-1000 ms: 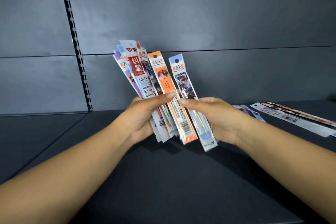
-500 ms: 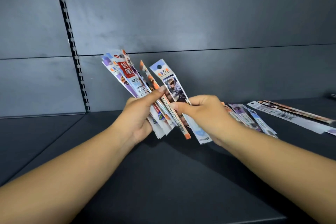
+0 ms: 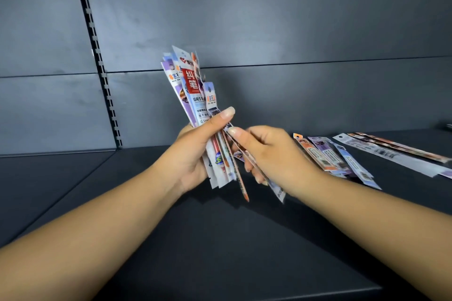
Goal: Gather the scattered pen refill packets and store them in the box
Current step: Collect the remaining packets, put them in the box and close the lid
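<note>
The left hand (image 3: 193, 154) grips a bundle (image 3: 195, 102) of refill packets near their lower half, thumb stretched across the front with its tip at the bundle's right edge, the other fingers curled behind and mostly hidden. The bundle stands nearly upright above the shelf (image 3: 220, 239), fanned a little at the top, with a red-and-white packet foremost and purple and blue ones behind it. Its lower ends hang out below the palm, clear of the shelf.

The right hand (image 3: 271, 154) is just beside the left. Its thumb and curled fingers pinch a tilted packet (image 3: 254, 166) whose upper end reaches into the bundle by the left thumb and whose lower end slants down to the right, past the wrist. A thin orange packet (image 3: 241, 183) hangs edge-on between the two hands; which hand holds it I cannot tell.

Both forearms run in from the near corners of the shelf and meet about its middle.

Behind the right wrist, toward the shelf's right side, a loose group (image 3: 335, 156) of packets lies flat and overlapping: an orange one, a purple one, a blue one. Further right, near the back right corner, long packets (image 3: 391, 154) lie flat beside each other, running off toward the right edge.

The shelf is dark and matte. A dark panelled wall (image 3: 269, 19) rises at its back edge, with a slotted upright (image 3: 97, 56) on the left. The box is not in view.
</note>
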